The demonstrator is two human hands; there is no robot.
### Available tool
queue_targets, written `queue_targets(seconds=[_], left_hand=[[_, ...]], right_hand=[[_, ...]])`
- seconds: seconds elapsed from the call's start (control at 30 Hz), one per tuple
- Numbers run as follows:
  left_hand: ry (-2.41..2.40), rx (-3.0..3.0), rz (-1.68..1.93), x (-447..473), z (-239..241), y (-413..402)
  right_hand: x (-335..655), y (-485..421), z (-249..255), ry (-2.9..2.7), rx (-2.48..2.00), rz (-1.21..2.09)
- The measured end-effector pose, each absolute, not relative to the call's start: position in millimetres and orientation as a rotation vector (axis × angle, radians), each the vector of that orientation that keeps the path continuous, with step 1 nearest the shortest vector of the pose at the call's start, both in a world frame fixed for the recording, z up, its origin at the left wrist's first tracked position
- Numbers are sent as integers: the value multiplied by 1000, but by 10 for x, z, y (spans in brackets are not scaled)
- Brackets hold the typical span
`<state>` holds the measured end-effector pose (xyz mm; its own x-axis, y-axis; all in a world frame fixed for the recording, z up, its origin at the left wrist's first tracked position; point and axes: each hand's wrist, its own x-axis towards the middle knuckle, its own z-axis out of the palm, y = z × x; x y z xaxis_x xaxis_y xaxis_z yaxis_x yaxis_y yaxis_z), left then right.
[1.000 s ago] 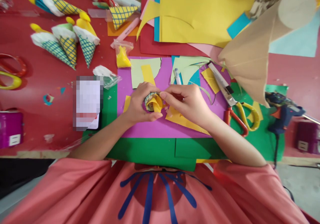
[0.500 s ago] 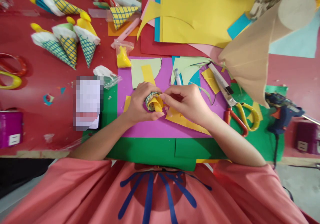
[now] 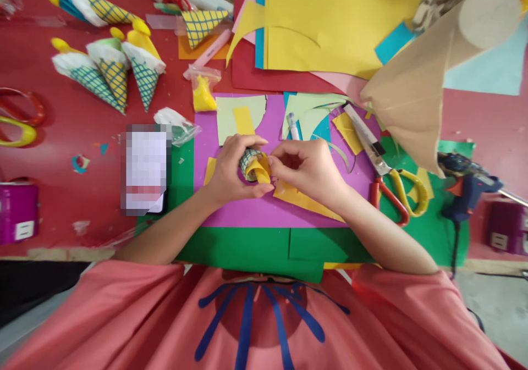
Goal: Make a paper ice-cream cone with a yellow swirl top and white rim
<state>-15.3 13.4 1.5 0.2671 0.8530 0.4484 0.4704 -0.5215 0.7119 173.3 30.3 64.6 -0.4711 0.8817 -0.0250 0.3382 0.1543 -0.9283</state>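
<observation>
A small paper cone (image 3: 248, 160) with a teal-and-cream lattice pattern rests in the curl of my left hand (image 3: 225, 172), its open mouth facing right and toward me. My left index finger and thumb reach past it on either side. Inside the mouth sits a curled yellow paper strip (image 3: 260, 172). My right hand (image 3: 307, 166) pinches the edge of that yellow paper between thumb and forefinger. Its other fingers are folded in. Under both hands lies a purple sheet (image 3: 239, 213), with an orange-yellow paper scrap (image 3: 303, 199) below my right hand.
Scissors (image 3: 383, 166) and a glue gun (image 3: 464, 194) lie to the right, near a large brown paper cone (image 3: 412, 89). Several finished small cones (image 3: 111, 73) lie at the upper left. A phone (image 3: 145, 166) and a bag of yellow clay (image 3: 204, 92) are left of the sheet.
My left index finger has lifted and straightened away from the cone, showing more of its patterned side. My right fingers have shifted slightly right, still pinching the yellow paper's edge.
</observation>
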Motion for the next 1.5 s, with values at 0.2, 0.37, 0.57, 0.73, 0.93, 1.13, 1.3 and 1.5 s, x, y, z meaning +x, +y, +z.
queue_targets(seconds=[0.2, 0.37, 0.57, 0.73, 0.93, 1.13, 1.3, 1.5], left_hand=[[1174, 2125, 1208, -165, -23, 132], [1157, 2174, 1258, -157, 7, 151], [1204, 2181, 1208, -161, 5, 149], [1219, 2194, 1206, -161, -11, 138], [1218, 2221, 1197, -170, -2, 147], [1276, 2191, 1140, -165, 33, 143], [1299, 2185, 1101, -158, 55, 139], [1243, 2201, 1161, -165, 61, 138]], right_hand=[[1755, 314, 660, -1939, -1174, 1270], [1765, 323, 662, -2037, -1203, 1145], [1746, 313, 613, -2078, -1187, 1044], [1735, 307, 609, -1953, -1170, 1198], [1749, 333, 657, -1831, -1179, 1474], [1743, 324, 633, -1838, -1153, 1388], [1728, 302, 597, -1863, -1158, 1285], [1730, 295, 589, -1898, -1136, 1246]])
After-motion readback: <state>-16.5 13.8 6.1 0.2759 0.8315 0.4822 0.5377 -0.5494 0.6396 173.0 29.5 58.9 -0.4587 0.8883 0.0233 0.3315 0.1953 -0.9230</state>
